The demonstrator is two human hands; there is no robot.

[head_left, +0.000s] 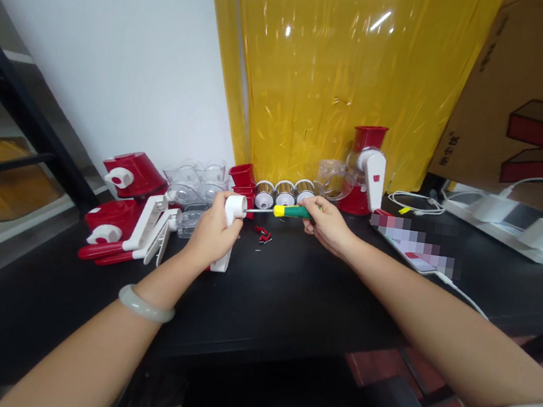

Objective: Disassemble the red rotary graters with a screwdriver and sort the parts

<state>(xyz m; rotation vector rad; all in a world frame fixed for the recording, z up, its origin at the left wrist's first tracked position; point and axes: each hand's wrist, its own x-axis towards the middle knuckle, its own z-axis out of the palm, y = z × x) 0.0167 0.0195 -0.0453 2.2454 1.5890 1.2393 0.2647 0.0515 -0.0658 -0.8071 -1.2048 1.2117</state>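
My left hand (217,233) is closed around a white plastic crank handle (235,206), its round end facing right. In my right hand (325,226) is a screwdriver (293,212) with a green and yellow grip, held level. The screwdriver's thin shaft points left, and its tip meets the round end of the handle; whether it sits in a screw is too small to tell. Small red parts (263,234) lie on the black table just beyond and between my hands. Behind them stand several metal grater drums (285,194) with white ends.
Red housings (120,219), white handles (149,230) and clear plastic cups (198,183) crowd the left. An assembled red and white rotary grater (365,173) stands at the back right. Beside it lie a phone (407,244) on a cable and a white power strip (505,229). A cardboard box (535,85) rises behind.
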